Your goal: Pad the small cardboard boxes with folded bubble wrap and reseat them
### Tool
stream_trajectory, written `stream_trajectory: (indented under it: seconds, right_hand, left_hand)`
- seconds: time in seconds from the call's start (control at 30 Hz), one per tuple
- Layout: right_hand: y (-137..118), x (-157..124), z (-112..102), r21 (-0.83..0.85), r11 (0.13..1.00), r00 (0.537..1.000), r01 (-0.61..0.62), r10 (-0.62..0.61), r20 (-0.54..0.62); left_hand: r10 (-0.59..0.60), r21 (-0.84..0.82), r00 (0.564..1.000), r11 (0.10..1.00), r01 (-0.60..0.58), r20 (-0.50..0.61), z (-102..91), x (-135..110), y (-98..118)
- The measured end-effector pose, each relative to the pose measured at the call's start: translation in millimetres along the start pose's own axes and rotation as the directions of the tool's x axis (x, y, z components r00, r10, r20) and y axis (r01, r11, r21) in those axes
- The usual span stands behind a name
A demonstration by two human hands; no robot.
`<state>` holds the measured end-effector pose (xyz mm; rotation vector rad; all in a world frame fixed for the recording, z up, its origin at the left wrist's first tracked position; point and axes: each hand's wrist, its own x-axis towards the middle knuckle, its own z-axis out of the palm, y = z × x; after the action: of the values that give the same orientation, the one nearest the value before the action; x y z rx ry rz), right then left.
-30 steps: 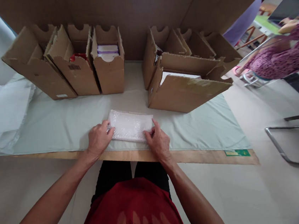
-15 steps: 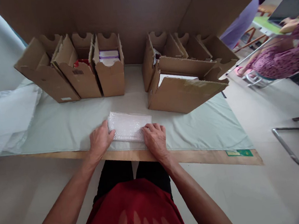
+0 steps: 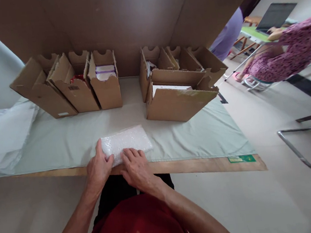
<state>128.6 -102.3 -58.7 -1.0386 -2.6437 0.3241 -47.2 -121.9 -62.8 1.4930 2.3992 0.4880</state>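
Observation:
A flat packet wrapped in bubble wrap (image 3: 128, 139) lies slightly turned on the pale green cloth, close to the table's front edge. My left hand (image 3: 98, 169) grips its left end, index finger along the short side and thumb on the near corner. On the packet's near long side rests my right hand (image 3: 137, 166), fingers stretched over the wrap and thumb held apart below the edge. What is inside the wrap shows only as a whitish shape.
Cardboard file boxes (image 3: 110, 93) stand at the back left, some holding small packs. More boxes (image 3: 171, 105) are grouped at right. Clear plastic sheets (image 3: 7, 135) lie at the left end. A seated person (image 3: 282, 55) uses a laptop (image 3: 275, 16) off to the right.
The packet has turned slightly, its right end swinging away from me. My right hand has moved from its right end to the near side, closer to my left. The camera view has shifted.

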Motion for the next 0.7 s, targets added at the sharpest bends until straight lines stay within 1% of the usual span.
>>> stream_trajectory:
  seconds: [0.07,0.13,0.2,0.23,0.27,0.33,0.4,0.43,0.47,0.5,0.53,0.57,0.6,0.63,0.67,0.7]
  right_hand:
    - [-4.6,0.2,7.5,-0.005,0.999,0.999,-0.035,0.035,0.001]
    - [-6.0,0.8,10.9,-0.003,0.999,0.999,-0.05,0.05,-0.001]
    - [-5.9,1.9,11.6,0.0,0.999,0.999,-0.05,0.05,-0.006]
    - [-5.8,2.9,11.8,-0.001,0.999,0.999,-0.05,0.05,-0.012]
    - [-5.7,4.2,12.0,-0.002,0.999,0.998,-0.053,0.053,-0.019]
    - [-5.4,8.0,13.0,-0.01,0.998,0.998,-0.064,0.064,-0.027]
    - [-4.1,12.1,14.4,-0.005,0.996,0.996,-0.083,0.083,-0.032]
    - [-2.8,13.7,14.8,0.012,0.995,0.995,-0.096,0.097,-0.037]
    - [-0.7,14.5,14.9,0.044,0.993,0.993,-0.11,0.112,-0.047]
    - [2.1,14.2,14.4,0.095,0.988,0.99,-0.121,0.127,-0.06]
    - [5.6,12.6,13.4,0.162,0.979,0.988,-0.124,0.138,-0.075]
    - [9.9,9.7,11.9,0.242,0.963,0.986,-0.117,0.142,-0.09]
    - [14.6,5.6,9.8,0.331,0.938,0.985,-0.099,0.139,-0.099]
    - [19.8,0.4,7.3,0.422,0.903,0.986,-0.076,0.13,-0.1]
    - [25.0,-5.4,4.6,0.51,0.858,0.988,-0.057,0.12,-0.092]
    - [30.2,-11.4,1.7,0.59,0.806,0.99,-0.05,0.117,-0.075]
  left_hand:
    - [-0.045,-0.007,0.998,0.999,0.046,0.033,-2.7,-0.5,2.8]
    - [-0.053,-0.064,0.998,0.996,0.055,0.033,-4.6,-0.5,3.5]
    - [-0.046,-0.204,0.999,0.978,0.049,0.021,-5.6,-0.9,3.5]
    - [-0.046,-0.307,0.999,0.95,0.052,0.027,-5.9,-1.5,3.8]
    - [-0.052,-0.419,0.998,0.905,0.066,0.045,-6.3,-2.7,4.4]
    - [-0.064,-0.614,0.993,0.781,0.114,0.102,-7.7,-6.9,6.0]
    - [-0.064,-0.73,0.988,0.667,0.147,0.14,-10.7,-12.8,4.6]
    - [-0.058,-0.759,0.989,0.635,0.142,0.136,-13.0,-15.9,1.5]
    - [-0.045,-0.772,0.993,0.626,0.111,0.107,-15.9,-18.7,-3.7]
    - [-0.023,-0.765,0.998,0.642,0.054,0.05,-19.5,-20.9,-10.9]
    - [0.015,-0.73,1.0,0.683,-0.029,-0.026,-23.8,-22.2,-19.6]
    - [0.079,-0.661,0.991,0.738,-0.131,-0.108,-28.8,-22.7,-29.1]
    - [0.176,-0.565,0.969,0.788,-0.244,-0.174,-34.4,-22.4,-38.3]
    - [0.294,-0.458,0.935,0.815,-0.355,-0.199,-40.1,-21.2,-46.4]
    - [0.417,-0.364,0.891,0.814,-0.454,-0.179,-45.6,-19.4,-52.6]
    - [0.529,-0.298,0.839,0.787,-0.54,-0.125,-50.3,-17.0,-56.3]
